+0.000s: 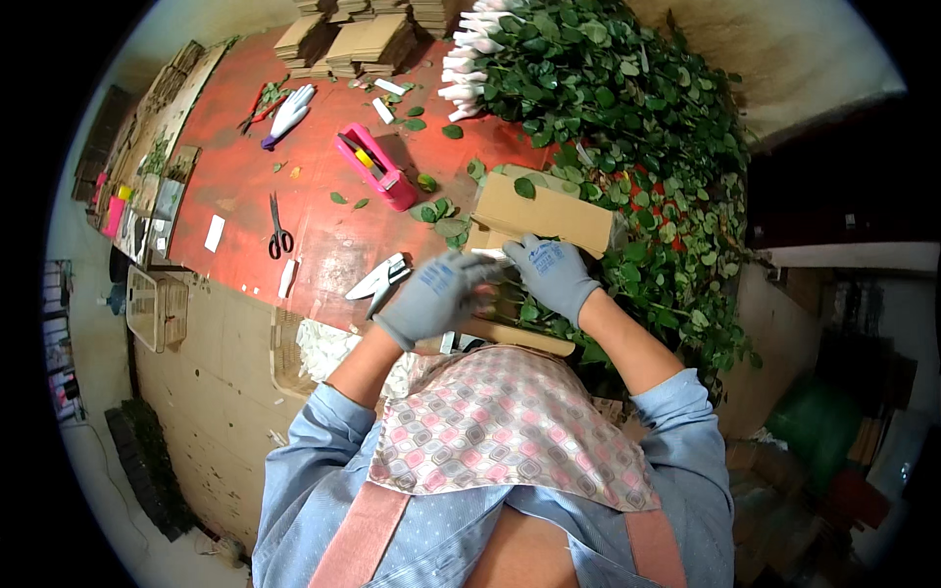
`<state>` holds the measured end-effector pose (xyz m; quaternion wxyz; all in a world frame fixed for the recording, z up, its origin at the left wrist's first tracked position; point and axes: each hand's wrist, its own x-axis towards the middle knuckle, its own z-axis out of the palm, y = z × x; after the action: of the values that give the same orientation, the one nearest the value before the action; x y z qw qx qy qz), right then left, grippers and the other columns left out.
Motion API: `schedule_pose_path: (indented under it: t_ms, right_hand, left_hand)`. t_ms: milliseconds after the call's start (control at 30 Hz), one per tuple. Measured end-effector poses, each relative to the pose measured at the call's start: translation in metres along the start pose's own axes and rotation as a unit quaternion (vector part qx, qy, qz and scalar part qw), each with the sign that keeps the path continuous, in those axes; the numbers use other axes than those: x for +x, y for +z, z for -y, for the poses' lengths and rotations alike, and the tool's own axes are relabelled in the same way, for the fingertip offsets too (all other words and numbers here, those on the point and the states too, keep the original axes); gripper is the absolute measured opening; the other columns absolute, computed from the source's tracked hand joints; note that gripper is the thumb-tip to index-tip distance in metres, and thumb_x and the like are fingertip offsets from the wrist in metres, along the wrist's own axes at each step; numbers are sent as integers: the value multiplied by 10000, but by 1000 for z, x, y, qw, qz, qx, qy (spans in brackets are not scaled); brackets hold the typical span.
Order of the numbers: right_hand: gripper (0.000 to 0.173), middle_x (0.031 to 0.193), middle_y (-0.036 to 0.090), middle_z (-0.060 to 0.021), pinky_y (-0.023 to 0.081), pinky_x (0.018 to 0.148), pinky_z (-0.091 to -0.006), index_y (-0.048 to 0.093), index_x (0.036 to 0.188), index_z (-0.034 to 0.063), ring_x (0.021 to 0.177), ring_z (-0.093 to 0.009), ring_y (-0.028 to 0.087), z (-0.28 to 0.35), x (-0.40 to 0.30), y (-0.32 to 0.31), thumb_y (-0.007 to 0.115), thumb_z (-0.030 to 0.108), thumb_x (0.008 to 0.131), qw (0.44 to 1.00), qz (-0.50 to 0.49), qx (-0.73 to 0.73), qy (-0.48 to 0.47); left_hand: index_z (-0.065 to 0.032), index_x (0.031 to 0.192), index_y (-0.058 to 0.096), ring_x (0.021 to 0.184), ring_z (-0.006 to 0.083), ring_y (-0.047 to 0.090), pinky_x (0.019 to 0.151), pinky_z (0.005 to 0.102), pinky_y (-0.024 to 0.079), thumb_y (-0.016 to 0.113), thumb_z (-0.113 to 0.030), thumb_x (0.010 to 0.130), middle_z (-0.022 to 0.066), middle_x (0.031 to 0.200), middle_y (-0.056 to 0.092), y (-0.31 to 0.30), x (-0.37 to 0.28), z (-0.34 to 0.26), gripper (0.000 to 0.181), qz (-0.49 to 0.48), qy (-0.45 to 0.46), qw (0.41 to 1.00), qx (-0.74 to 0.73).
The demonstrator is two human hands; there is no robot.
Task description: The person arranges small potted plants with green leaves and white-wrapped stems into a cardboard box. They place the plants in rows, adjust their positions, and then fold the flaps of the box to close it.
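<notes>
Both my hands wear grey work gloves over an opened sheet of brown cardboard (544,213) at the table's near edge. My right hand (548,270) rests its fingers on white wrapping (491,255) at the stem bundle lying in the cardboard. Just left of it my left hand (441,294) is blurred, its fingers beside the white wrapping; whether they grip anything cannot be told. A grey and white stapler (381,278) lies at the left hand's outer side. Leafy green stems (647,301) spread to the right of the cardboard.
On the red table (220,154) lie a pink tape dispenser (378,167), black scissors (279,231), red-handled pruning shears (259,110) and a white glove (290,114). Cardboard stacks (371,44) and wrapped leafy bundles (581,73) stand behind. A basket (285,353) of white pieces sits below the edge.
</notes>
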<state>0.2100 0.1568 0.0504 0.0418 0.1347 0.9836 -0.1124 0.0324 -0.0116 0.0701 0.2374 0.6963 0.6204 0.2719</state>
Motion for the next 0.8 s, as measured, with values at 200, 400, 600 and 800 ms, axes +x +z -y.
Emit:
schedule_pose_path:
  t_ms: [200,400,600,800]
  right_hand:
    - [203,1094,655,-182,571,723,-482,596,1135,90,857,-371,727,-2,4,7,577,124,936,1000,19,-17,19]
    - [184,1066,674,-168,574,724,-472,599,1119,89,856,-358,731,-5,5,19,574,129,941,999,-14,-29,5]
    - [185,1028,691,-148,573,687,-444,604,1107,91,857,-336,730,2,6,7,586,140,930,998,29,-60,-5]
    - [178,1024,704,-138,589,683,-424,624,1108,102,848,-312,742,18,10,0,547,175,965,997,59,-54,21]
  left_hand:
    - [-104,1149,689,1037,284,637,852,421,519,651,-193,873,88,1071,656,9,27,37,292,42,-26,959,279]
    - [-107,1040,692,961,297,644,782,432,519,629,-165,861,105,1016,644,10,25,54,199,26,-1,952,305]
    - [-107,1027,690,959,274,642,805,413,517,673,-248,870,86,973,652,-62,1,52,212,128,-235,893,361]
    - [-100,1161,676,975,250,599,785,401,505,667,-244,874,45,1164,604,-14,-2,-14,321,44,53,965,254]
